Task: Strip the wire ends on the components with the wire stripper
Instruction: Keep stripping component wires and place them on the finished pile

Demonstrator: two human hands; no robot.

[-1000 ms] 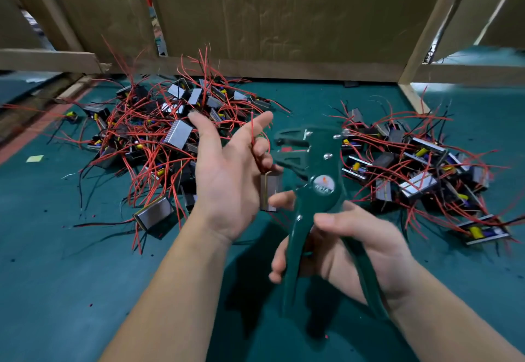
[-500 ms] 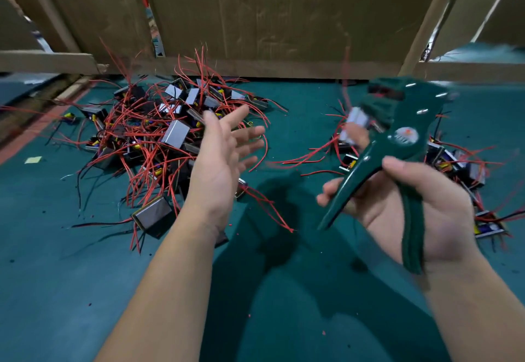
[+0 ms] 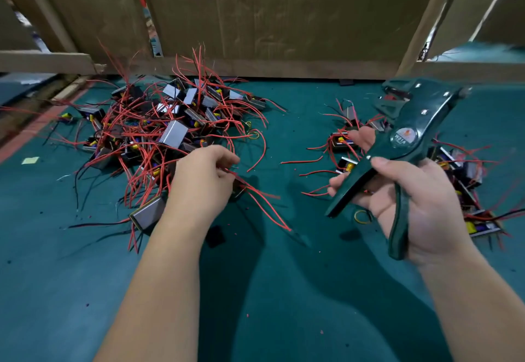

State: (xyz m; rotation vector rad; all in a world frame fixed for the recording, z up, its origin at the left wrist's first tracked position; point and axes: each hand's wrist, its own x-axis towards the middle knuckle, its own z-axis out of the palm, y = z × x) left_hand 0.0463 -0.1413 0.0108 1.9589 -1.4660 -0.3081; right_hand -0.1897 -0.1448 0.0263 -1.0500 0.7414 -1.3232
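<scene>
1. Left hand point(image 3: 203, 179) pinches a red wire point(image 3: 257, 201) at the near edge of the larger component pile point(image 3: 170, 131)
2. Right hand point(image 3: 423, 208) grips the green wire stripper point(image 3: 403, 145), handles spread, held above the smaller pile point(image 3: 343, 140)

A teal mat point(image 3: 42, 276) covers the surface under the left hand point(image 3: 199, 179). Beyond it stands a brown cardboard wall point(image 3: 270, 20); a pale wooden batten point(image 3: 426, 20) slants up behind the right hand point(image 3: 420, 208).
</scene>
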